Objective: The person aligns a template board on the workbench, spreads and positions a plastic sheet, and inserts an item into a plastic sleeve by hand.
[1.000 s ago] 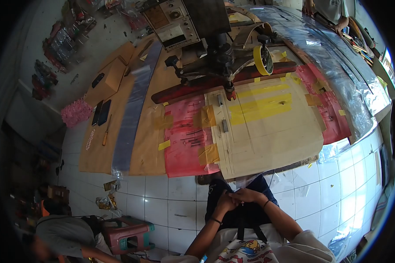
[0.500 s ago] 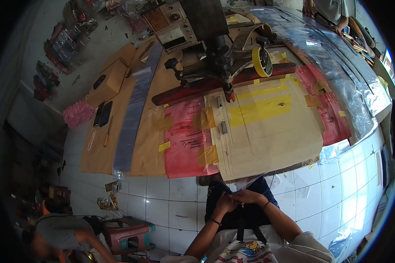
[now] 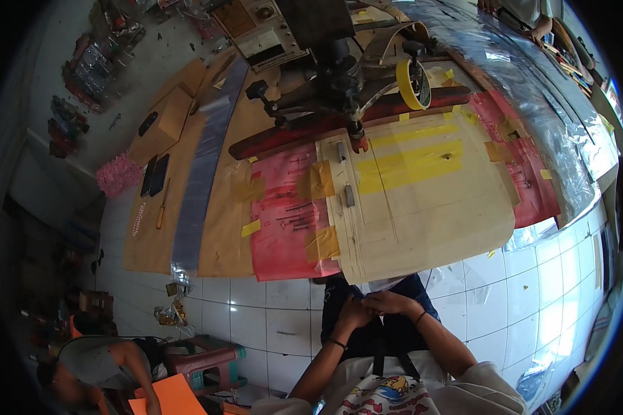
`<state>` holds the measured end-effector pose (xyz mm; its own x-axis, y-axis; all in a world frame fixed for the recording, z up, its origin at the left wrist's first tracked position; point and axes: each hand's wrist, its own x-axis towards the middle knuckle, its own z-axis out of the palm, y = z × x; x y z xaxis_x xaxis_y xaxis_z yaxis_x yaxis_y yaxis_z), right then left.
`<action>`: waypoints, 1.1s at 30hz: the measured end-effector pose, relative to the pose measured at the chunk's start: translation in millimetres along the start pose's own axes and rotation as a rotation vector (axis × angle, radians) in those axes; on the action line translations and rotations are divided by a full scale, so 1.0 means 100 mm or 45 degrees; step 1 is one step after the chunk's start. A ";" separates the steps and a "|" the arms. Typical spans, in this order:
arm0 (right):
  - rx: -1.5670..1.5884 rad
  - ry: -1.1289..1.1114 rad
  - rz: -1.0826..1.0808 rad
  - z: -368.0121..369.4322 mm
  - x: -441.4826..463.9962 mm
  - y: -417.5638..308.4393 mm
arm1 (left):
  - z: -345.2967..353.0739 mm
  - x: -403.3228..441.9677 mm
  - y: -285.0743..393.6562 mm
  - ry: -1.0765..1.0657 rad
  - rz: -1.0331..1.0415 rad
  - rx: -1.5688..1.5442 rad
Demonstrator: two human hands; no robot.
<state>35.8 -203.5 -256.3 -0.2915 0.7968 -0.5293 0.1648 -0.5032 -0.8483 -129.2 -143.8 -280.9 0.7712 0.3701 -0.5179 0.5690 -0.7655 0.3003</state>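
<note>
Both of my hands meet over my lap, just below the table's front edge. My left hand (image 3: 355,312) has its fingers bent in, close to a dark bit that I cannot make out. Against it rests my right hand (image 3: 387,303), with curled fingers touching the left fingertips. Whatever lies between them is too small to name. Beyond them, the nearest thing on the table is a cream board (image 3: 429,228) with yellow tape strips (image 3: 412,166) and small metal blocks (image 3: 349,196). Red sheets (image 3: 291,242) are taped at its sides.
A machine with a red bar (image 3: 284,142) and a yellow tape roll (image 3: 412,84) stands over the board. Phones (image 3: 158,174) and a screwdriver (image 3: 161,207) lie left. A co-worker (image 3: 107,366) sits lower left with an orange sheet (image 3: 169,398); another person's hand (image 3: 536,31) shows upper right.
The view has shifted slightly. At lower left, an orange sheet has come into view at the co-worker's hand. My hands stay together over my lap, with a small shift of the fingers.
</note>
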 end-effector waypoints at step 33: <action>-0.054 0.070 -0.139 -0.08 0.17 0.05 | 0.13 0.26 -0.21 0.036 -0.009 -0.050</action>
<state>39.4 -189.4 -269.7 -0.2579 0.8637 -0.4330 0.1748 -0.3990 -0.9001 -125.1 -125.0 -310.7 0.7747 0.3905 -0.4974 0.5848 -0.7417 0.3285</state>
